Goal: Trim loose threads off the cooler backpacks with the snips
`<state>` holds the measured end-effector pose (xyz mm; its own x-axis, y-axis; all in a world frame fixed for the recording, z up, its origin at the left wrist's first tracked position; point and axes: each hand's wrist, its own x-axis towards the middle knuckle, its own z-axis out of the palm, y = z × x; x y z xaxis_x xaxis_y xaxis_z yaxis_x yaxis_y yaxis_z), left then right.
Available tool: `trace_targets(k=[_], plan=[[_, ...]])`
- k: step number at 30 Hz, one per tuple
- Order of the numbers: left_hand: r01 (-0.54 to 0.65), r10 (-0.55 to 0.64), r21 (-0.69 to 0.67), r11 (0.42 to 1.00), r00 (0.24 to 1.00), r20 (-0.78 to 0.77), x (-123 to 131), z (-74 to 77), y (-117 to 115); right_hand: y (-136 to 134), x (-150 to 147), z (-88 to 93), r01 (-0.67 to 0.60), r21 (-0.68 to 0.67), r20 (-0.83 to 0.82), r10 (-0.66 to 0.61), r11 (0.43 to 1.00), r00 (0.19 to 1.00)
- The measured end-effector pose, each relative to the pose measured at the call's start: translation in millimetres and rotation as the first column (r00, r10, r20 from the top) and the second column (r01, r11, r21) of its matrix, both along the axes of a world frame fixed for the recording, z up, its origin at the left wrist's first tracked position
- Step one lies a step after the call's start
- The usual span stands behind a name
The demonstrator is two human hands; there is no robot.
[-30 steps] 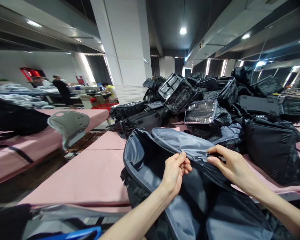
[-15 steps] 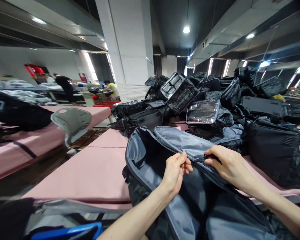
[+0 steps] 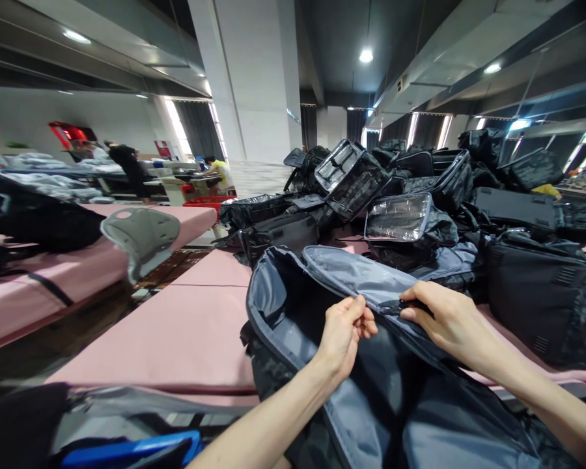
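Observation:
An open black bag with grey lining (image 3: 293, 306) lies in front of me on the pink table (image 3: 185, 339). My left hand (image 3: 342, 333) is closed, pinching the edge of the bag's grey flap near the zip. My right hand (image 3: 442, 320) is closed too, with thumb and fingers pinched on a small dark zip pull on the same flap, a little to the right of the left hand.
A big heap of black bags (image 3: 420, 195) fills the table behind and to the right. A grey moulded chair back (image 3: 141, 238) stands in the gap to the left, beside another pink table (image 3: 53, 273) with dark bags. People work far back left. A white pillar (image 3: 254, 85) rises behind.
Both hands keep their pinch on the flap; the right hand has crept slightly left towards the left hand. The view has shifted a little.

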<state>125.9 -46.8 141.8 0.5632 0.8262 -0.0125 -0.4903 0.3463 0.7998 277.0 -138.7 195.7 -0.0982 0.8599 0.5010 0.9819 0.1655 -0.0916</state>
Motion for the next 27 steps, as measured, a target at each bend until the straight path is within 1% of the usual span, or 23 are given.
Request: trace_targets(k=[4,13,15,17,19,20,22,27], plan=[[0.007,-0.007,0.000,1.000,1.000,-0.006,0,0.4,-1,1,-1,2.2,0.002,-0.012,-0.005,-0.002,1.000,1.000],[0.005,-0.005,0.002,1.000,1.000,0.000,-1,1.6,-2,9,-8,4.3,0.019,0.015,0.078,-0.020,1.000,0.997],[0.007,-0.007,0.012,1.000,1.000,-0.006,-1,0.9,-2,9,-8,6.3,0.017,0.004,0.035,-0.017,1.000,0.999],[0.005,-0.005,0.018,1.000,1.000,-0.007,-1,0.1,-1,7,-5,8.8,-0.013,-0.043,-0.096,0.009,0.999,0.995],[0.001,-0.001,0.018,1.000,1.000,-0.002,-2,-0.5,-1,5,-3,11.0,-0.057,-0.089,-0.246,0.034,0.994,0.969],[0.000,0.000,0.016,1.000,1.000,0.000,-2,-0.7,-1,5,-2,11.6,-0.070,-0.093,-0.288,0.040,0.993,0.957],[-0.002,0.002,0.016,1.000,1.000,0.002,-2,-0.7,-2,6,-2,12.2,-0.074,-0.076,-0.287,0.049,0.994,0.957],[-0.004,0.004,0.050,0.999,1.000,0.000,-1,0.9,-3,19,-14,11.3,-0.087,-0.071,-0.179,0.073,0.994,0.981]])
